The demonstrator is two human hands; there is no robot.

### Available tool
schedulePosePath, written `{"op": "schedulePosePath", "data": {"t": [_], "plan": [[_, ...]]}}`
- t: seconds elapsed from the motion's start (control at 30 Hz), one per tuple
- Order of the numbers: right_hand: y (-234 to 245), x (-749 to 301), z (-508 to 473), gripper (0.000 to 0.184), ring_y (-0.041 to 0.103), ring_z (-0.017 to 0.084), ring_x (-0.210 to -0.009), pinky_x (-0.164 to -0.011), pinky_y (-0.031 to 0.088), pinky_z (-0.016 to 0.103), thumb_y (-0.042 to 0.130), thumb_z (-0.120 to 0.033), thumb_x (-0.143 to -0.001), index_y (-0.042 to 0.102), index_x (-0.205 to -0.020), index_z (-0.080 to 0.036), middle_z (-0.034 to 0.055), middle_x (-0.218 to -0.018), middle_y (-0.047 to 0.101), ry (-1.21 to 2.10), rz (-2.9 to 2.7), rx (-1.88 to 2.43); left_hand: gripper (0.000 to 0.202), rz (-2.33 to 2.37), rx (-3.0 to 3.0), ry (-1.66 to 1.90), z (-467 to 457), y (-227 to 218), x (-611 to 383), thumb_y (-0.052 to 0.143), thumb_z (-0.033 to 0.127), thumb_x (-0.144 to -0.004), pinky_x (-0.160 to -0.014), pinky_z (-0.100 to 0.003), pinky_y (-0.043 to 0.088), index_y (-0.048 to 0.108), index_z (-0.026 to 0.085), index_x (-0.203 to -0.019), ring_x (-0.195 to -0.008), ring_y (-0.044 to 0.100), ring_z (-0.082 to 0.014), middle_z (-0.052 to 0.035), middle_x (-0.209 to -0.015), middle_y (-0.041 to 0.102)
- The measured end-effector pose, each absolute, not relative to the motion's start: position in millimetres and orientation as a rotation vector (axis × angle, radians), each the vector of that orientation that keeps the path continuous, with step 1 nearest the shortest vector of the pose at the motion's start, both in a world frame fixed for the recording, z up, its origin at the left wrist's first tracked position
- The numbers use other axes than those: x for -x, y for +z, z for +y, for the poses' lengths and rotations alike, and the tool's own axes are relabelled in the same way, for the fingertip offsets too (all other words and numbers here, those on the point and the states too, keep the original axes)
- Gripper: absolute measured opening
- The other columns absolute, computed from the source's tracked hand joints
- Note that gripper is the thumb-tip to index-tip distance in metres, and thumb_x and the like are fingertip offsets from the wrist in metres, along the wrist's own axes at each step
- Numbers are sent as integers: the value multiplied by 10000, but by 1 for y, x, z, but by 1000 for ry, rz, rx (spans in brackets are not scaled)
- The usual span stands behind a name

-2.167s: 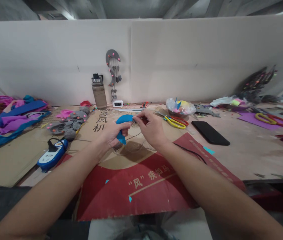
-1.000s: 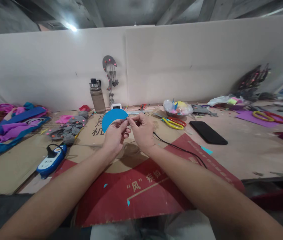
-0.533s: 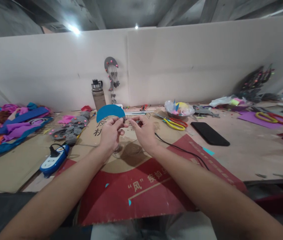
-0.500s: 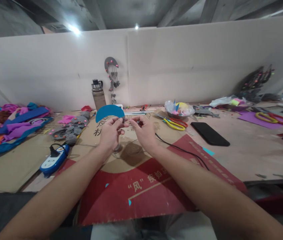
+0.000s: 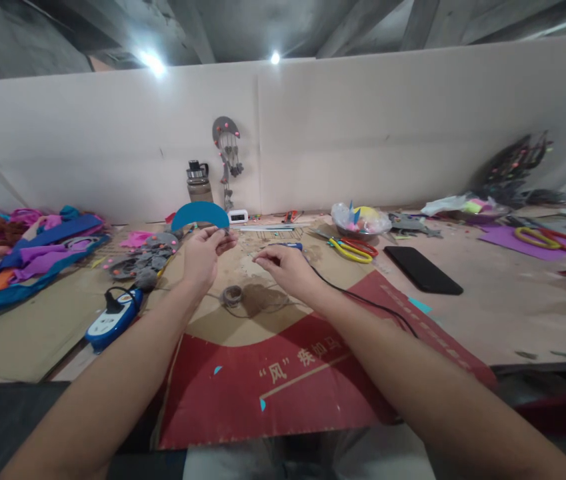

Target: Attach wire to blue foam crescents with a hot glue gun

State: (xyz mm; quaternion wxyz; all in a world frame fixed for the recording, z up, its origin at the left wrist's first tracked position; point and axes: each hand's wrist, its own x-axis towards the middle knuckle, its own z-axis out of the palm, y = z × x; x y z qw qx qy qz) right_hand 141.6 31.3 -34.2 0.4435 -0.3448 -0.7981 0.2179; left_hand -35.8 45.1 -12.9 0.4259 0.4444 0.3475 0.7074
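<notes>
My left hand (image 5: 203, 253) pinches a blue crescent-shaped piece (image 5: 201, 214), which looks like felt, held up above the cardboard with its curve on top. To its right, my right hand (image 5: 283, 268) has thumb and forefinger pressed together; anything between them is too small to make out. The two hands are apart. Below and between them a small roll of grey string (image 5: 233, 296) stands on the cardboard, with a loose strand around it. A blue-handled tool (image 5: 290, 246) with a black cord lies partly hidden behind my right hand.
Under my arms is a red and brown cardboard sheet (image 5: 323, 393). A black phone (image 5: 423, 269), yellow-handled scissors (image 5: 350, 251) and a bowl (image 5: 360, 223) lie right. A power strip (image 5: 114, 320) and felt scraps (image 5: 37, 243) are left. A bottle (image 5: 199, 183) stands behind.
My hands have moved apart, the left going leftward with the blue crescent, the right slightly down. The string roll and the blue-handled tool have come into fuller view.
</notes>
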Motion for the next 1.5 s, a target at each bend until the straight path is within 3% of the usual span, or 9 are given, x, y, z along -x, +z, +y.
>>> {"op": "schedulePosePath", "data": {"t": [0.27, 0.47, 0.7, 0.83, 0.97, 1.17, 1.27, 1.37, 1.5], "plan": [[-35, -140, 29, 172, 539, 119, -677, -648, 378, 243, 531, -231, -823, 677, -754, -172, 8, -719, 646, 542, -2105, 852, 212, 853, -1169, 1793, 43, -6, 36, 666, 179, -700, -654, -256, 533, 509, 144, -837, -664, 665, -134, -58, -760, 678], [-33, -144, 32, 180, 494, 103, -586, -567, 345, 223, 553, -252, -794, 662, -673, -177, -22, -606, 598, 582, -2122, 924, 167, 831, -1118, 1788, 44, -6, 38, 693, 150, -671, -686, -237, 530, 555, 119, -760, -685, 658, -123, -58, -731, 665], [-25, -166, 40, 285, 513, 116, -500, -484, 347, 232, 537, -387, -791, 704, -656, -199, 3, -584, 636, 845, -2227, 1060, 171, 884, -1216, 1855, 50, -11, 42, 699, 201, -675, -634, -249, 529, 574, 135, -770, -616, 639, -117, -32, -701, 659], [-20, -192, 59, 420, 521, 144, -518, -550, 381, 269, 439, -463, -849, 677, -639, -188, 43, -571, 628, 581, -1920, 1319, 146, 950, -1352, 1885, 46, -11, 39, 690, 229, -694, -626, -266, 535, 587, 146, -756, -616, 647, -135, -27, -688, 657], [-33, -205, 78, 292, 543, 183, -596, -603, 377, 298, 571, -396, -769, 569, -570, -183, 72, -548, 580, 231, -1777, 1568, 149, 1018, -1395, 1803, 37, -10, 31, 701, 247, -694, -636, -251, 533, 601, 142, -726, -626, 649, -134, -29, -667, 650], [-64, -188, 91, 358, 550, 217, -614, -639, 391, 338, 722, -162, -536, 391, -413, -223, 10, -414, 427, 494, -1768, 1635, 174, 1048, -1413, 1624, 30, -13, 21, 704, 279, -698, -537, -235, 509, 604, 142, -737, -567, 635, -134, -37, -635, 645], [-64, -187, 97, 242, 505, 189, -527, -579, 384, 327, 660, -156, -554, 445, -458, -216, -13, -406, 402, 526, -1673, 1642, 168, 1092, -1443, 1562, 29, -16, 20, 677, 300, -716, -388, -184, 397, 613, 148, -748, -507, 600, -104, -49, -719, 662], [-55, -191, 99, 53, 495, 167, -534, -557, 387, 302, 575, -222, -633, 538, -656, -191, -1, -525, 483, 511, -1543, 1611, 176, 1135, -1426, 1533, 30, -18, 21, 648, 318, -730, -311, -164, 261, 621, 149, -772, -425, 530, -55, -59, -812, 675], [-39, -189, 86, 298, 495, 126, -613, -572, 406, 251, 565, -265, -665, 505, -943, -178, -2, -737, 549, 578, -1324, 1241, 189, 1177, -1316, 1565, 35, -19, 26, 653, 310, -701, -303, -163, 191, 618, 144, -784, -366, 459, -33, -71, -801, 689]]}}
